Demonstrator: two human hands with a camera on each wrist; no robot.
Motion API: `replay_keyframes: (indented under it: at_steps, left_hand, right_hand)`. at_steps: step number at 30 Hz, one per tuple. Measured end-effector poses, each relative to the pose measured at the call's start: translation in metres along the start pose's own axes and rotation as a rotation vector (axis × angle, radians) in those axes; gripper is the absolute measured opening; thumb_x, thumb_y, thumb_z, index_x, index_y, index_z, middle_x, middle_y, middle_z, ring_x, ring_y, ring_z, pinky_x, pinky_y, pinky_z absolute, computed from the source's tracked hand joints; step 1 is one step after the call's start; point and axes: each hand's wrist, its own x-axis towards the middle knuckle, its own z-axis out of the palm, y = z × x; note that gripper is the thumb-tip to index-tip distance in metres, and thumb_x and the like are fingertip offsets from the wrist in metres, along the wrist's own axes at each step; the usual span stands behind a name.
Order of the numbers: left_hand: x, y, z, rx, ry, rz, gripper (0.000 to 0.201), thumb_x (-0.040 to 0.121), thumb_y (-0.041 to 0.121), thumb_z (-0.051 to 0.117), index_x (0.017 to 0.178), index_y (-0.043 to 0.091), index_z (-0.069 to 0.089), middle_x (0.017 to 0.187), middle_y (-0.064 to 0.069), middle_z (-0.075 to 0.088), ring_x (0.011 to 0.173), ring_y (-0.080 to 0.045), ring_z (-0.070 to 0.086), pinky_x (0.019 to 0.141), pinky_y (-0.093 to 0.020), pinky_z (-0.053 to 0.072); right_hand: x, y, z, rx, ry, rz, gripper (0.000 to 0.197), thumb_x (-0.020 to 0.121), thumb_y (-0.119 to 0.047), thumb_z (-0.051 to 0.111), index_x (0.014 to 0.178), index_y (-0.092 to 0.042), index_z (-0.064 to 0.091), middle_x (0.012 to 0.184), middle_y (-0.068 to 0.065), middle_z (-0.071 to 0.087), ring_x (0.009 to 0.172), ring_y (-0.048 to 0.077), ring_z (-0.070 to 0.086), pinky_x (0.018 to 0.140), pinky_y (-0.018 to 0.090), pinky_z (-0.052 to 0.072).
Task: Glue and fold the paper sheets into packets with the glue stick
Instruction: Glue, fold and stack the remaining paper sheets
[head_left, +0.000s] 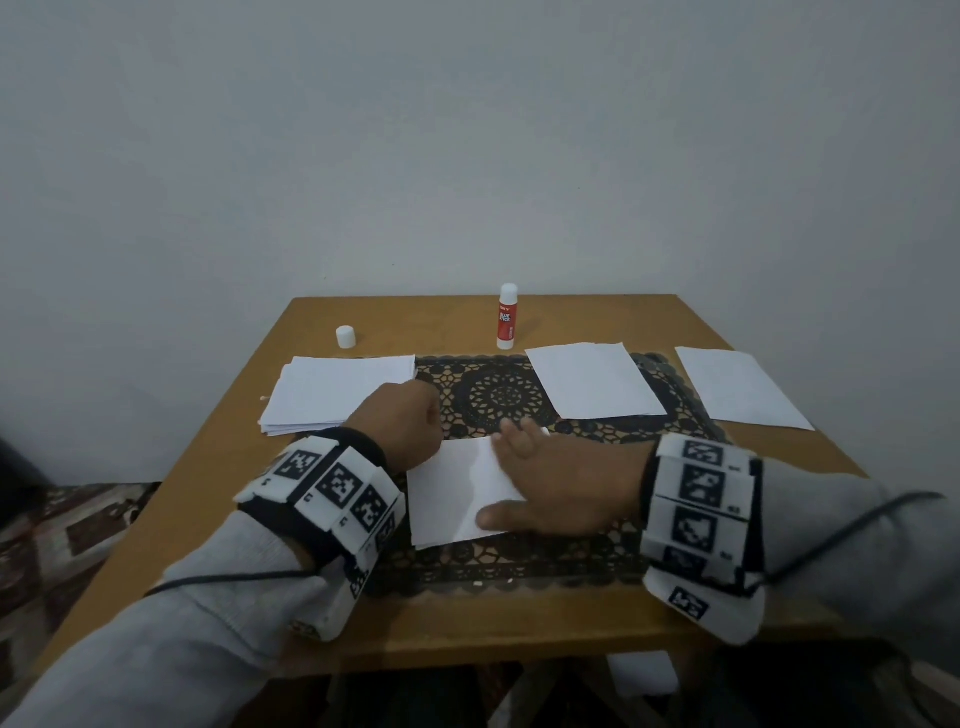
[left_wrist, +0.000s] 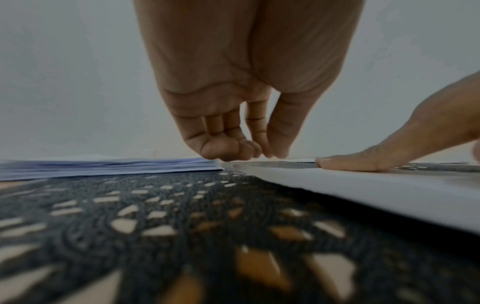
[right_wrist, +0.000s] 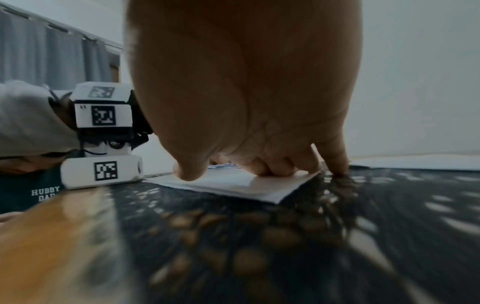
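1. Nearest us, at six o'clock on the table, lay the sheet being folded, resting on the black lace mat with its right part doubled over toward the left.
2. Our right hand lay flat on that folded flap, fingers straight and pressing the paper down, thumb along the near edge; it gripped nothing.
3. Our left hand sat at the sheet's far left corner, about ten o'clock from it, fingers curled. The left wrist view showed the fingertips down at the paper's edge, but we could not tell whether they pinched it or only touched it.
4. A stack of blank sheets waited at ten o'clock, and two single sheets lay at one o'clock and two o'clock.
5. At twelve o'clock the glue stick stood upright and uncapped, well apart from both hands; its white cap stood at eleven o'clock.
6. We judged the paper light, thin and limp: it would slide easily on the mat and crease wherever pressed, so it needed one flat palm holding it while the other hand took an edge or corner.
7. We judged the glue stick light and rigid, best taken round its barrel, and easy to tip over.
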Motion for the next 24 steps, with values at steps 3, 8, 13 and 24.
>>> replay_keyframes:
  at_steps: [3, 8, 13, 24]
  left_hand:
    - [-0.002, 0.001, 0.000, -0.023, -0.098, 0.046, 0.006, 0.086, 0.013, 0.061, 0.092, 0.014, 0.061, 0.083, 0.005, 0.056, 0.080, -0.014, 0.052, 0.061, -0.020, 0.039]
    - [-0.002, 0.001, 0.000, -0.028, -0.169, 0.039, 0.009, 0.084, 0.014, 0.066, 0.092, 0.016, 0.060, 0.082, 0.008, 0.053, 0.073, -0.007, 0.047, 0.056, -0.017, 0.033]
    - [-0.002, 0.002, -0.001, -0.017, -0.146, 0.066, 0.013, 0.082, 0.014, 0.068, 0.092, 0.016, 0.059, 0.082, 0.008, 0.052, 0.079, -0.011, 0.048, 0.056, -0.017, 0.033]
    - [-0.003, 0.001, -0.001, 0.030, -0.219, -0.017, 0.036, 0.081, 0.038, 0.072, 0.101, 0.019, 0.049, 0.094, 0.003, 0.051, 0.087, -0.015, 0.047, 0.060, -0.023, 0.033]
  right_hand:
    - [-0.009, 0.004, 0.013, -0.029, -0.021, 0.003, 0.100, 0.089, -0.075, 0.022, 0.151, -0.007, -0.018, 0.158, 0.012, -0.024, 0.148, 0.028, -0.018, 0.122, 0.042, 0.001]
    - [-0.029, 0.002, 0.028, -0.094, -0.032, -0.110, 0.098, 0.087, -0.077, 0.017, 0.152, -0.012, -0.017, 0.159, 0.008, -0.024, 0.147, 0.024, -0.021, 0.116, 0.036, -0.007]
    - [-0.031, 0.012, 0.027, -0.042, -0.037, -0.002, 0.103, 0.081, -0.078, 0.010, 0.152, -0.008, -0.017, 0.159, 0.012, -0.023, 0.147, 0.027, -0.020, 0.120, 0.041, -0.004]
    - [-0.038, 0.023, 0.033, -0.037, -0.011, -0.001, 0.100, 0.086, -0.075, 0.018, 0.154, -0.008, -0.011, 0.161, 0.011, -0.017, 0.149, 0.024, -0.014, 0.123, 0.041, 0.003]
